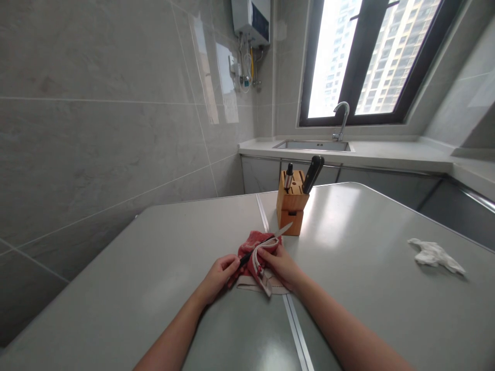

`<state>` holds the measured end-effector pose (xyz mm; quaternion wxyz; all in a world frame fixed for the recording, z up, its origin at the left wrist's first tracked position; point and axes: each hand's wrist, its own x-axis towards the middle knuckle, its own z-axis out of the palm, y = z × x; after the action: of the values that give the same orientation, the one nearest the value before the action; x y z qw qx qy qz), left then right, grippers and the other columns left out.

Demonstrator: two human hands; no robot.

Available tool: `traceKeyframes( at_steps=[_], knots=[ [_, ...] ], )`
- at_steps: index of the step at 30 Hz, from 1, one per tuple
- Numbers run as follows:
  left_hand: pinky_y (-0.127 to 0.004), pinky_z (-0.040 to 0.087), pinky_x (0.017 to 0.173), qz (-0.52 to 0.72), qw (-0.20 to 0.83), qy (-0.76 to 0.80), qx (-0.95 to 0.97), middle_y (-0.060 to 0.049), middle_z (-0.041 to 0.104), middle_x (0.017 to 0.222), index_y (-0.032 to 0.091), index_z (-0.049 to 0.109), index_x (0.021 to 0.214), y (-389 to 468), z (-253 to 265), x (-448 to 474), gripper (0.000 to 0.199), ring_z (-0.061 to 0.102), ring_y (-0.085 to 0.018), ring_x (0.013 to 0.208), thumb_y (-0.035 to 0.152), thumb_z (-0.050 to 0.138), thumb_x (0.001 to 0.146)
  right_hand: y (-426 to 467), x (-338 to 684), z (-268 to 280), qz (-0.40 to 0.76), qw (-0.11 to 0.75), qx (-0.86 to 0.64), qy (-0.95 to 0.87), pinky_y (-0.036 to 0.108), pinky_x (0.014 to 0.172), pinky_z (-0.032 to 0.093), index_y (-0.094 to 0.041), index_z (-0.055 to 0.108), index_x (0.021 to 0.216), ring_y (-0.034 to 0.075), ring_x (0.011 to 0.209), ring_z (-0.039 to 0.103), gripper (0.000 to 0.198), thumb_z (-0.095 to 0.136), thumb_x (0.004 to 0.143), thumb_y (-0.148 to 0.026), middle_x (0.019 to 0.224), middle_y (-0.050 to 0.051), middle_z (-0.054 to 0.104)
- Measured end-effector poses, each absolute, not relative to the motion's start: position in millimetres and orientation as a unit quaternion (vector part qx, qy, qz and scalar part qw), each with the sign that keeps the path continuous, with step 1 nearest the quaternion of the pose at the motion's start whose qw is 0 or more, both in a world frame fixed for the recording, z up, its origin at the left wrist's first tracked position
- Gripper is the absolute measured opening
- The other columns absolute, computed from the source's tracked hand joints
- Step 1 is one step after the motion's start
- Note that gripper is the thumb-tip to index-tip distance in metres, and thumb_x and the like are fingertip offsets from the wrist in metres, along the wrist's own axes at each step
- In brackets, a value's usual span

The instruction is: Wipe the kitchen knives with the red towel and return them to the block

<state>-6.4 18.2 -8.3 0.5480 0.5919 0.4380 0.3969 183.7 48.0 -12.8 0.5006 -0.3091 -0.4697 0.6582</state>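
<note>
A small knife (247, 257) with a black handle points up and to the right, its blade tip bare beyond the cloth. My left hand (219, 275) is closed on the end of its handle. Around the blade lies a red towel (255, 239) with a pale border, and my right hand (281, 265) pinches the towel's fold near the blade. Just beyond the tip stands a wooden knife block (293, 203). A large black-handled knife (313, 174) and another dark-handled tool (289, 176) are seated in its top slots.
The grey table (185, 237) has a metal seam strip running through its middle. A crumpled white cloth or tissue (436, 256) lies at the right. Behind the table are a counter with a sink (315, 146), a tap (342, 121) and a window. A tiled wall borders the left.
</note>
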Motion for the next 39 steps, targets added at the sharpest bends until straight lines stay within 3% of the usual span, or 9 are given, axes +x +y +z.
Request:
traceKeyframes(
  at_steps=[7,28,39],
  knots=[
    [-0.017,0.022,0.043,0.386,0.539,0.436,0.609,0.005,0.046,0.059,0.013,0.055,0.076,17.3,-6.8,-6.3,0.034,0.033,-0.006,0.046,0.046,0.064,0.073,45.6,184.1,-10.5,0.660,0.492,-0.291,-0.488,0.029,0.067,0.046,-0.019,0.063,0.088,0.016,0.069,0.060,0.026,0.071,0.069,-0.035,0.071,0.000,0.065],
    [-0.017,0.024,0.049,0.383,0.524,0.429,0.627,0.005,0.049,0.063,0.015,0.051,0.081,21.1,-16.6,-9.2,0.034,0.036,-0.006,0.051,0.036,0.073,0.067,47.0,184.6,-17.2,0.638,0.491,-0.344,-0.484,0.030,0.068,0.047,-0.018,0.062,0.091,0.018,0.073,0.060,0.031,0.071,0.069,-0.038,0.076,0.001,0.066],
    [-0.018,0.023,0.044,0.371,0.509,0.432,0.645,0.005,0.045,0.059,0.013,0.053,0.078,20.2,-11.6,-7.6,0.035,0.035,-0.006,0.048,0.047,0.060,0.076,47.1,183.3,-11.6,0.650,0.509,-0.298,-0.480,0.033,0.076,0.047,-0.018,0.064,0.087,0.020,0.082,0.062,0.026,0.070,0.070,-0.037,0.085,0.004,0.068]
  ],
)
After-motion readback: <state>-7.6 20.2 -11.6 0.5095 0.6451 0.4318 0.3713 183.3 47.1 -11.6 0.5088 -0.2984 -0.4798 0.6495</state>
